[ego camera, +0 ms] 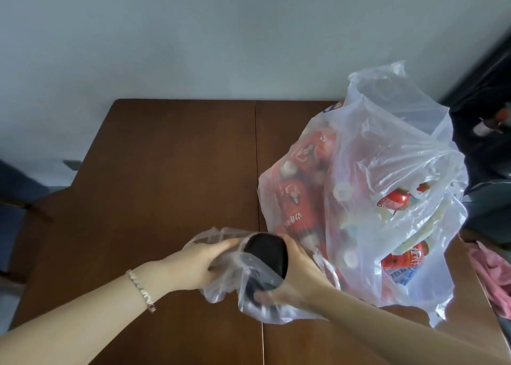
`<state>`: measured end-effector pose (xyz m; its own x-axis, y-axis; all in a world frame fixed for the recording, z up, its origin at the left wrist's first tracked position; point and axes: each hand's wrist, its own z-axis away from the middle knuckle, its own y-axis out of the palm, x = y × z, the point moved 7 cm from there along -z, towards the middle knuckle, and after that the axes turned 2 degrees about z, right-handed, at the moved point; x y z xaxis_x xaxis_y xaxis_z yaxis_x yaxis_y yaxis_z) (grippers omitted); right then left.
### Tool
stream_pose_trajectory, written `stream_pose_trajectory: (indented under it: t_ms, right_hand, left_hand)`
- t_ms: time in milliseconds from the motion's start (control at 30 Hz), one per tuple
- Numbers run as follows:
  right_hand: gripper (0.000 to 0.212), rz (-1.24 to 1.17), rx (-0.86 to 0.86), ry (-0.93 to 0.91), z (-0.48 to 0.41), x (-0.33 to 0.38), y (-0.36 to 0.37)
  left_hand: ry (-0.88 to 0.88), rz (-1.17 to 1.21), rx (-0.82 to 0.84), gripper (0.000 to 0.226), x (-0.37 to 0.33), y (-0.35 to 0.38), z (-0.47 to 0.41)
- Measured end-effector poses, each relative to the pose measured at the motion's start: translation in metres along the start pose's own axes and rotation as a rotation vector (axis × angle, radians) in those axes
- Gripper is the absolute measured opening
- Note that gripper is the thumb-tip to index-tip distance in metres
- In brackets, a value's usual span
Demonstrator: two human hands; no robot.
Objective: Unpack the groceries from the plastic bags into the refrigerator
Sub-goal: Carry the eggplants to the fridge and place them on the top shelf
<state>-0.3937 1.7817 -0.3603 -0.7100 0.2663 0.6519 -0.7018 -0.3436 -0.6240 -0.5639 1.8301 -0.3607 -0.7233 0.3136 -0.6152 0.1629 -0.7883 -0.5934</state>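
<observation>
Right-hand grip [297, 265] is closing around dark round item [266, 254] through small clear bag [249, 290]; left hand [197, 262] is pinching bag's rim over worktop [166, 171]. Big bag [387, 185] is sitting just beside, red labels blurred, unreadable.

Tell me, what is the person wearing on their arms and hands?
Both forearms are bare, with no sleeves showing and no gloves. The left hand has a thin bracelet of small pale, shiny links around the wrist. The right hand and its wrist show no jewellery that I can see.
</observation>
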Motion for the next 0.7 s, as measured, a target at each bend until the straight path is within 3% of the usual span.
stream_pose_trajectory:
  t_ms: [167,233,367,500,600,700]
  right_hand:
    - [0.096,-0.157,-0.061,-0.025,0.014,0.003,-0.035]
    - [0.097,-0.14,-0.043,-0.089,0.015,0.009,-0.041]
    - [0.087,-0.328,-0.034,-0.051,0.02,0.002,-0.046]
    - [0.096,-0.415,-0.013,-0.034,0.031,-0.009,-0.044]
    - [0.082,-0.46,0.013,-0.024,0.041,-0.008,-0.045]
    - [0.086,-0.545,0.037,-0.006,0.05,-0.01,-0.049]
  left_hand:
    - [0.198,0.123,-0.191,0.074,-0.042,-0.035,0.014]
    - [0.279,0.027,-0.221,0.076,-0.066,-0.042,0.017]
    - [0.441,-0.175,-0.45,0.044,-0.088,-0.053,0.029]
    - [0.518,-0.283,-0.406,0.017,-0.101,-0.043,0.037]
    - [0.531,-0.443,-0.425,0.026,-0.11,-0.041,0.037]
    - [0.587,-0.641,-0.371,0.023,-0.117,-0.032,0.039]
